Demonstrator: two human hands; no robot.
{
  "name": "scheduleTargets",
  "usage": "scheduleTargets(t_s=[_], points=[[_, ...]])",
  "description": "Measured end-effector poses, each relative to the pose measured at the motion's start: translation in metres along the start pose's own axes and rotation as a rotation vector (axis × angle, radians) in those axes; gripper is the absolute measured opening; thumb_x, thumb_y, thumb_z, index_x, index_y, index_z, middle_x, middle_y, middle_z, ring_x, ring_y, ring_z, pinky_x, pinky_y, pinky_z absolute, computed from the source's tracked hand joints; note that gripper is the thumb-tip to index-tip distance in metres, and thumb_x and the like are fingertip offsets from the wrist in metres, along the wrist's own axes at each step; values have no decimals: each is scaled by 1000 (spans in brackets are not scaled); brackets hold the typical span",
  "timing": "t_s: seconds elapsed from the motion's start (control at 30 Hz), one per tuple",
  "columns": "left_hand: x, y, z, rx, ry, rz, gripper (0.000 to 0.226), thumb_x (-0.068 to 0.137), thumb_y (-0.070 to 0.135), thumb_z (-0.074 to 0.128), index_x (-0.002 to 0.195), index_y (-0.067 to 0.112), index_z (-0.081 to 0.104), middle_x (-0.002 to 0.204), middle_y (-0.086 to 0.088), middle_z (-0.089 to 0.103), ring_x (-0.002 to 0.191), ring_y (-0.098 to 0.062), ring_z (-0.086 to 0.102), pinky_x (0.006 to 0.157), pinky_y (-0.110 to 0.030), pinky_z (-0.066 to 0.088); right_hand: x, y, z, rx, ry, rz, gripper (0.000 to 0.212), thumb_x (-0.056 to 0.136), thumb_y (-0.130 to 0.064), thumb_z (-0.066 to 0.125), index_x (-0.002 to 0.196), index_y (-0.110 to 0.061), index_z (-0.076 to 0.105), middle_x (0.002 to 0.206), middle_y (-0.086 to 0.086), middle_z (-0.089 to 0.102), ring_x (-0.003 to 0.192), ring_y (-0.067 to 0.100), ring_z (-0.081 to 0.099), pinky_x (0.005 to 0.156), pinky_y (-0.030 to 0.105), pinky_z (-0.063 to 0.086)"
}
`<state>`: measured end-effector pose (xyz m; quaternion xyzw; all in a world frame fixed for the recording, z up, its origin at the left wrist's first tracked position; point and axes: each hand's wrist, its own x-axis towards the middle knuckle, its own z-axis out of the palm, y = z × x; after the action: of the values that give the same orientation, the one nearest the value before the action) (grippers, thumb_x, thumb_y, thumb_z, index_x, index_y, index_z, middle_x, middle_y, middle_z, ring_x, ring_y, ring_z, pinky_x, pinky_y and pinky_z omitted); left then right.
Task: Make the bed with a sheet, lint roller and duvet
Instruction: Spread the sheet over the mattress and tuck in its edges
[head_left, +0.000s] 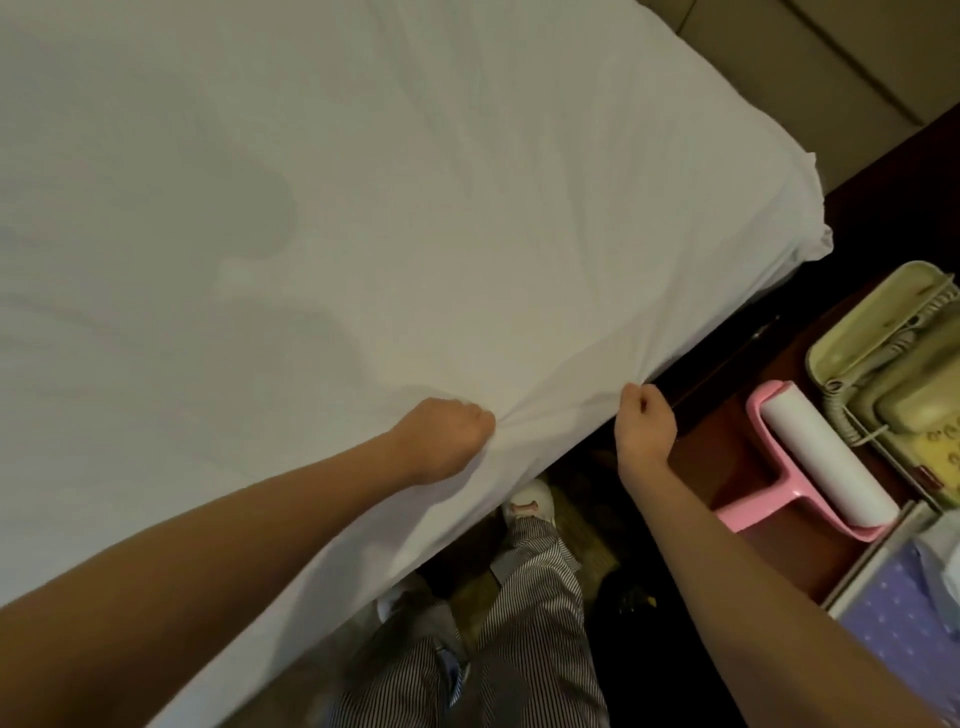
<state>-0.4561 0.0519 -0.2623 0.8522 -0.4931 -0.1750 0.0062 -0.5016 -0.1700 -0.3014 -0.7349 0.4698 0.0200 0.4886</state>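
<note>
The sheet (363, 208) lay over the bed, bunched at its near edge. Left hand (441, 436) and right hand (644, 423) each gripped it in a fist. Best practice: pull evenly outward, then tuck.

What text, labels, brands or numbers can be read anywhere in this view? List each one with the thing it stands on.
No text can be read.
Telephone: its keypad markings are too blurred to read.
Small red tag beside the telephone: too small to read.
Sheet, lint roller and the dotted purple box: no lettering shows.
</note>
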Motion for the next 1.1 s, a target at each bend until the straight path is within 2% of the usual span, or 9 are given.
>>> scheduleTargets(t_s=[0.1,0.23,0.37,0.5,0.6,0.77,0.87,1.0,1.1], points=[[32,-29,-30,-157,-264,-122,31,100,29,32,99,12,57,103,-11,61,98,-31,58,70,-30,36,21,-18,-11,84,-29,110,30,90,-14,46,61,-10,47,66,5,45,71,20,42,57,29,31],[94,-41,-59,-380,10,-327,28,98,39,37,93,14,48,96,-6,51,101,-30,52,78,-35,38,78,-62,-29,58,59,112,50,96,-40,40,127,-1,46,118,11,54,107,25,51,90,31,42],[150,-16,-47,-211,21,-358,61,98,47,28,150,20,10,157,-10,6,144,-27,6,114,-39,4,122,-82,-23,122,-50,266,63,95,-44,42,143,-6,29,139,12,43,120,30,47,103,45,42],[170,-3,-19,-134,156,-431,58,95,50,26,147,23,28,153,-18,22,140,-37,22,111,-55,6,133,-72,-29,-65,-6,164,46,99,-34,35,131,-2,48,127,11,53,108,25,52,95,34,44],[169,-2,-16,-130,148,-415,56,94,46,25,142,22,38,147,-19,35,135,-40,33,108,-59,16,132,-64,-45,-146,44,25,36,101,-28,32,91,-5,58,89,6,53,86,21,51,75,26,36],[185,-2,-21,7,97,-5,46,94,44,32,133,29,51,142,-21,42,129,-47,38,101,-65,26,139,-63,-59,-57,47,75,35,98,-22,38,65,-12,47,68,0,46,75,20,47,69,25,33],[214,-25,-42,67,99,64,56,92,47,16,140,32,42,150,-10,33,137,-39,30,108,-57,21,173,-89,-76,-69,125,69,27,97,-26,38,92,-7,56,85,3,53,85,20,49,71,26,35],[262,-34,-62,-193,139,-494,51,100,42,14,149,33,5,159,-1,-2,145,-25,-6,114,-44,-6,238,-117,-83,67,45,186,65,94,-47,43,142,-7,26,138,10,43,118,28,48,97,39,44],[291,-18,-61,-160,153,-577,52,100,44,16,149,36,0,158,-3,-10,143,-33,-14,110,-54,-13,257,-113,-74,124,-26,234,74,93,-49,47,148,-9,17,147,10,34,127,29,42,105,44,40]])
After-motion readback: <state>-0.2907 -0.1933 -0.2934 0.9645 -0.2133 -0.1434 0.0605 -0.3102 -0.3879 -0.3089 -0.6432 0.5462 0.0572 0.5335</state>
